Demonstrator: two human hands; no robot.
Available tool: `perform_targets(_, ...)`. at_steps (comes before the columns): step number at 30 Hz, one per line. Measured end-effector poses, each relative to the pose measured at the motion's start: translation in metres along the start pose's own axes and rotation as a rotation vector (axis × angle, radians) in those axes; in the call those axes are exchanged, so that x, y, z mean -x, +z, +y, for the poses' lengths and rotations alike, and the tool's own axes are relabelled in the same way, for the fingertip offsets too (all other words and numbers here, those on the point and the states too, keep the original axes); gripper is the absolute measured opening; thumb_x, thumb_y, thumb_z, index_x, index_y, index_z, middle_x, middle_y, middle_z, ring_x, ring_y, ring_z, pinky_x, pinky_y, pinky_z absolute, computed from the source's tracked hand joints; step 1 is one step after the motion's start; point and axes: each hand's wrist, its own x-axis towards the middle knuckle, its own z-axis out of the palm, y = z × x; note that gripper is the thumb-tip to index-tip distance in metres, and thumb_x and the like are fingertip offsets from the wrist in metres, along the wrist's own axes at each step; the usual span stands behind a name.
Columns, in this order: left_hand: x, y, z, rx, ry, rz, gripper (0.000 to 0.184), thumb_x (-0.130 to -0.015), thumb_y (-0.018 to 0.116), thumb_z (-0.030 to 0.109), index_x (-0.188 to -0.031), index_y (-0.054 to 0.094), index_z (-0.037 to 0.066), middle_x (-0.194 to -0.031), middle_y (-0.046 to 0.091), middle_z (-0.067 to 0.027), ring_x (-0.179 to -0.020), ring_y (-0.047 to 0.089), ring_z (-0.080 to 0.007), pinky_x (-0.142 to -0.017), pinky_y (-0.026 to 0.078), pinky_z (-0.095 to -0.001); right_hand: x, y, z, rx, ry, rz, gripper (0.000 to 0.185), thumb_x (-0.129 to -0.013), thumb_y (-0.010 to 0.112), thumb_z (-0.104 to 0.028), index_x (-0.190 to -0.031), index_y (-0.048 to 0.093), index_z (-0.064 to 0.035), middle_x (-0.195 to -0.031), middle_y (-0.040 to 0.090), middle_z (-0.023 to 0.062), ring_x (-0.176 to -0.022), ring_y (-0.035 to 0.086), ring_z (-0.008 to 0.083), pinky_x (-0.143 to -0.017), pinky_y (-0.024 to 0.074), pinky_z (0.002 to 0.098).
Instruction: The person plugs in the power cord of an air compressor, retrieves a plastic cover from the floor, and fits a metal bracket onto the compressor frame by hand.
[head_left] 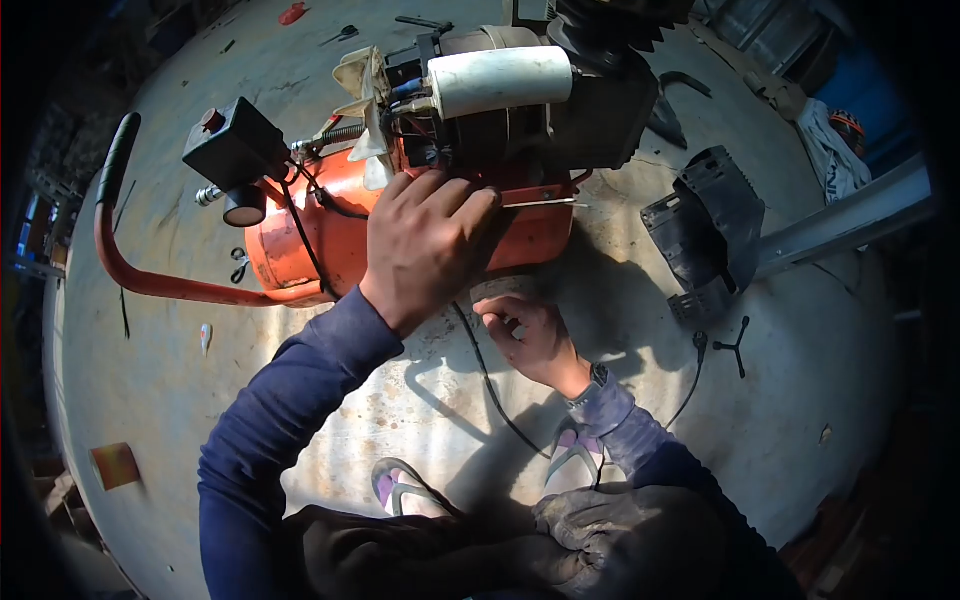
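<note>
An air compressor with an orange tank (290,240) lies in front of me, its motor and white cylindrical capacitor (502,80) on top. My left hand (430,240) is a closed fist over the tank, just below the motor. From its right side sticks out a thin metal rod (550,203), like a screwdriver shaft; any handle is hidden in the fist. Lower right, near the tank's underside, my right hand (532,340) has its fingers curled and thumb against them; I cannot make out anything in it. A pale fan (370,115) shows at the motor's left end.
A black plastic cover (706,235) lies on the floor to the right, near a three-armed wrench (737,347). Scissors (239,265) and a small tube (206,339) are at left. The bent orange handle (125,260) juts leftward. A black cable (487,375) runs between my feet and the tank.
</note>
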Motion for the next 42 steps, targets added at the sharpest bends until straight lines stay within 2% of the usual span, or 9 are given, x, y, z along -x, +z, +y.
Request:
perform_targets(4, 0.011, -0.009, -0.006, 0.415, -0.379, -0.024, 0.01, -0.076, 0.074, 0.015, -0.083, 0.07, 0.009, -0.073, 0.065, -0.0045, -0.067, 0.059, -0.0206, -0.062, 0.047, -0.0331, 0.0, -0.004, 0.007, -0.005, -0.021, 0.047, 0.013, -0.086, 0.062, -0.004, -0.097, 0.067, 0.0, -0.094, 0.07, 0.0113, -0.075, 0.068, 0.0197, -0.065, 0.0544, 0.0269)
perform_targets(10, 0.013, -0.005, -0.013, 0.281, -0.267, 0.108, 0.011, -0.074, 0.074, 0.008, -0.085, 0.071, 0.008, -0.074, 0.067, -0.0053, -0.066, 0.058, -0.0198, -0.059, 0.046, -0.0311, -0.018, -0.018, -0.02, -0.295, 0.098, 0.117, 0.034, -0.087, 0.059, -0.001, -0.121, 0.058, 0.0025, -0.093, 0.068, 0.009, -0.071, 0.063, 0.0102, -0.063, 0.0518, 0.0226)
perform_targets(13, 0.017, -0.006, -0.013, 0.3, -0.337, 0.127, 0.012, -0.075, 0.073, 0.005, -0.086, 0.072, 0.008, -0.074, 0.067, -0.0054, -0.064, 0.057, -0.0192, -0.06, 0.046, -0.0301, -0.036, -0.026, -0.061, -0.314, -0.013, 0.269, 0.051, -0.087, 0.059, -0.003, -0.136, 0.042, 0.0041, -0.089, 0.065, 0.0067, -0.072, 0.061, 0.0088, -0.063, 0.0508, 0.0222)
perform_targets(15, 0.024, -0.003, -0.019, 0.38, -0.407, 0.13, 0.016, -0.075, 0.071, 0.002, -0.091, 0.071, 0.005, -0.077, 0.068, -0.0063, -0.065, 0.057, -0.0171, -0.061, 0.046, -0.0283, -0.049, -0.017, -0.078, -0.197, -0.347, 0.218, 0.059, -0.086, 0.06, -0.006, -0.139, 0.037, 0.005, -0.086, 0.062, 0.0079, -0.068, 0.061, 0.0112, -0.061, 0.0508, 0.0244)
perform_targets(21, 0.067, -0.007, -0.047, 0.955, -0.691, 0.184, 0.028, -0.076, 0.07, -0.001, -0.104, 0.067, -0.002, -0.088, 0.069, -0.0087, -0.07, 0.06, -0.015, -0.066, 0.048, -0.0261, -0.072, 0.017, -0.105, 0.133, -0.391, 0.135, 0.062, -0.082, 0.064, -0.008, -0.135, 0.038, 0.008, -0.083, 0.059, 0.0149, -0.065, 0.062, 0.0269, -0.06, 0.0517, 0.0335)
perform_targets(25, 0.087, -0.036, -0.064, 0.866, -0.738, 0.087, 0.035, -0.077, 0.071, -0.001, -0.111, 0.064, -0.005, -0.098, 0.069, -0.0101, -0.076, 0.063, -0.0168, -0.072, 0.05, -0.0265, -0.079, 0.036, -0.092, 0.238, -0.454, 0.085, 0.062, -0.079, 0.064, -0.007, -0.134, 0.039, 0.0085, -0.092, 0.055, 0.019, -0.072, 0.062, 0.0335, -0.062, 0.0516, 0.038)
perform_targets(29, 0.073, -0.046, -0.044, 0.371, -0.457, 0.328, 0.037, -0.077, 0.072, -0.001, -0.113, 0.064, -0.004, -0.1, 0.069, -0.0107, -0.08, 0.066, -0.0192, -0.073, 0.052, -0.0281, -0.072, 0.056, -0.072, 0.447, -0.329, -0.013, 0.062, -0.076, 0.064, -0.005, -0.132, 0.041, 0.0088, -0.103, 0.049, 0.0219, -0.081, 0.06, 0.0356, -0.067, 0.0514, 0.0401)
perform_targets(32, 0.103, -0.022, -0.056, 0.226, -0.318, -0.097, 0.039, -0.077, 0.072, 0.001, -0.115, 0.063, -0.003, -0.101, 0.069, -0.0113, -0.084, 0.068, -0.0217, -0.073, 0.054, -0.0302, -0.064, 0.059, -0.062, 0.533, -0.276, -0.029, 0.061, -0.074, 0.064, -0.003, -0.13, 0.043, 0.0091, -0.107, 0.046, 0.0228, -0.085, 0.059, 0.0362, -0.07, 0.051, 0.0406)
perform_targets(42, 0.102, 0.031, -0.025, 1.04, -0.813, -0.229, 0.028, -0.09, 0.06, 0.001, -0.117, 0.063, -0.004, -0.103, 0.07, -0.0126, -0.092, 0.067, -0.016, -0.085, 0.052, -0.0285, -0.044, 0.046, -0.007, 0.232, -0.402, 0.223, 0.052, -0.066, 0.067, 0.007, -0.115, 0.052, 0.001, -0.102, 0.046, 0.0191, -0.087, 0.054, 0.0348, -0.071, 0.0477, 0.0401)
